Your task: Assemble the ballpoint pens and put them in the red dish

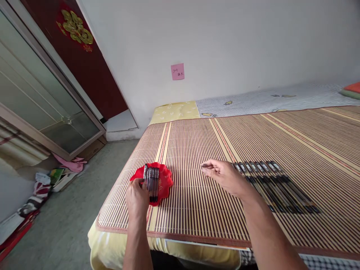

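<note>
My left hand (137, 197) is at the left side of a red scalloped plate (168, 182), its fingers pinched on a dark pen (145, 173). Beside that pen, several similar dark pens (153, 183) lie side by side on the plate. My right hand (221, 174) hovers over the striped mat, between the plate and a row of pens. Its thumb and fingers are drawn together, with something dark at the tips that I cannot make out. The row of dark pens (281, 187) lies on the mat beyond my right forearm, which partly hides its near end.
The striped bamboo mat (188, 150) covers a bed with a yellow sheet (174, 111). A pink paper note (177, 71) is stuck on the white wall. At left are a glass-panelled door (47, 86) and items along the floor. Folded orange cloth (352, 88) lies far right.
</note>
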Tool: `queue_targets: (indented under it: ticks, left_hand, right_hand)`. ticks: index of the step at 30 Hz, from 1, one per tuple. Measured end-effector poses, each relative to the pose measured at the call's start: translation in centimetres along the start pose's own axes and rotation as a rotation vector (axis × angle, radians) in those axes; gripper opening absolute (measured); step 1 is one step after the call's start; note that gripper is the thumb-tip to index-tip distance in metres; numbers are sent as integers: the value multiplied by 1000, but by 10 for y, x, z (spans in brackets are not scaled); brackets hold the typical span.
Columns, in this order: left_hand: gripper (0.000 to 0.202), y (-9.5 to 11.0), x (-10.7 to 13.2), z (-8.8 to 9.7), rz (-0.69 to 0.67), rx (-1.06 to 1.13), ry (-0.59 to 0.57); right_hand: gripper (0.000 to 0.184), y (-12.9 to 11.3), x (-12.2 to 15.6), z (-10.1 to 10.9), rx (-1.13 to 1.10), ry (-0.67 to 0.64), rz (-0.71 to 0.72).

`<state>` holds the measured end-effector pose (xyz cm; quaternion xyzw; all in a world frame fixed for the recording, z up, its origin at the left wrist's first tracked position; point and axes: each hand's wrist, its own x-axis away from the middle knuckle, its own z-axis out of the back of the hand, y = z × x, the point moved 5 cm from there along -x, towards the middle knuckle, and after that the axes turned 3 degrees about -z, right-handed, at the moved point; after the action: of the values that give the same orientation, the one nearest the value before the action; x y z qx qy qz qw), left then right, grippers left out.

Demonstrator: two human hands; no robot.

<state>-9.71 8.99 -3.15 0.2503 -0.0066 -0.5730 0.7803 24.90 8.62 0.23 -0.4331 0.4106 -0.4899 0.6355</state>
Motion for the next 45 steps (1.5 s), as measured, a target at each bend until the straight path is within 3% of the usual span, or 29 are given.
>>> queue_targets:
  ticks: [10, 18, 45]
  left_hand:
    - [10, 4, 0, 0, 16, -2, 18]
    - [14, 17, 4, -1, 14, -20, 5]
    - [17, 15, 3, -1, 0, 1, 5]
  right_hand:
    - [20, -3, 0, -2, 10, 2, 10]
    - [20, 0, 1, -2, 55, 3, -4]
    - [25, 3, 2, -4, 169, -21, -62]
